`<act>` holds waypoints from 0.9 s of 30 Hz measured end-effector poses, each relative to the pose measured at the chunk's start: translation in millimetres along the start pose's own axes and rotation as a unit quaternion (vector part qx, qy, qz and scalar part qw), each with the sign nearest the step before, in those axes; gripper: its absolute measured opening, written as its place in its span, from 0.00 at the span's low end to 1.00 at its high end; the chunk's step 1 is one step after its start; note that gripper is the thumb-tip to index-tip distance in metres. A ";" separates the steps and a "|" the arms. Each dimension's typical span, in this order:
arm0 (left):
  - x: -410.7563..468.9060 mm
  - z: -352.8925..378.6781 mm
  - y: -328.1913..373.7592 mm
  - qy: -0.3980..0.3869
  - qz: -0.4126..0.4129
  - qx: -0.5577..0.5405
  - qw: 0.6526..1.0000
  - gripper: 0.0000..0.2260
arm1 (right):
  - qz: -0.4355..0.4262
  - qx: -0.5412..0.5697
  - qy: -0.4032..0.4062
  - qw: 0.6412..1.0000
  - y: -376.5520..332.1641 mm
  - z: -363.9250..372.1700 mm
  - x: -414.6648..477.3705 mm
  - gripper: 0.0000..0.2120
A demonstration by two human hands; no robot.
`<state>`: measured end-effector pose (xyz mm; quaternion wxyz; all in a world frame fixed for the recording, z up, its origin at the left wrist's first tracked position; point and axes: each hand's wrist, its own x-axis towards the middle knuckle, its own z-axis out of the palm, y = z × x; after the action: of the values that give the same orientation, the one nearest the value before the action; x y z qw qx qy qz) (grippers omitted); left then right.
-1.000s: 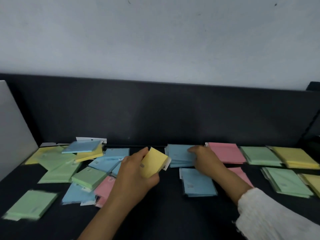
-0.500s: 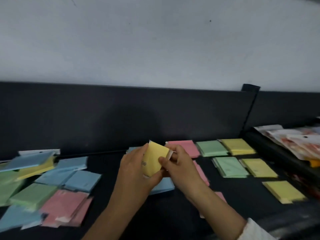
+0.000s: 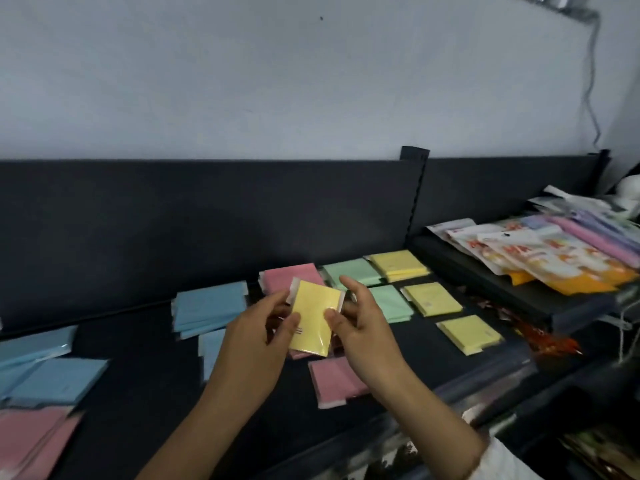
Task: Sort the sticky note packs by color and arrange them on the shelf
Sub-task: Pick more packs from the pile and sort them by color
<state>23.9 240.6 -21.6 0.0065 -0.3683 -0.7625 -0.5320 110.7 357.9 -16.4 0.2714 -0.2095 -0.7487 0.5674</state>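
Note:
Both hands hold one yellow sticky note pack above the black shelf. My left hand grips its left edge and my right hand pinches its right edge with the thumb on top. Sorted stacks lie behind: blue packs, pink packs, green packs and yellow packs. More yellow packs lie in a row toward the shelf's front right. A pink pack lies under my right wrist.
Loose blue packs and pink packs lie at the left. A raised neighbouring shelf at the right holds orange and pastel plastic bags. A black back panel closes the shelf behind; a cable hangs on the wall.
The view has swung to the right. My right hand left the blue stack and joined my left hand on the yellow pack, which now lies flatter between both hands.

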 end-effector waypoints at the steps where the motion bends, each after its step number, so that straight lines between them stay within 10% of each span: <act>1: 0.5 7.0 4.8 -0.001 0.005 0.000 1.000 0.14 | 0.001 0.004 0.008 1.000 3.0 -8.9 0.6 0.21; 12: 8.5 137.0 71.1 -0.005 -0.041 -0.052 0.998 0.22 | 0.020 0.041 -0.031 0.998 34.9 -147.7 20.9 0.29; 21: 3.8 215.6 102.5 -0.114 -0.082 -0.070 0.988 0.16 | -0.008 -0.138 -0.127 0.982 53.2 -235.2 52.3 0.39; 27: -4.6 191.5 86.2 -0.026 -0.090 0.073 0.993 0.13 | -0.106 -0.410 -0.226 0.877 55.8 -265.3 78.7 0.36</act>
<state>149.4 408.3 -37.1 -0.0344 -0.3107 -0.8290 -0.4638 221.7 616.9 -1.5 0.0436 -0.0874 -0.9730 0.2090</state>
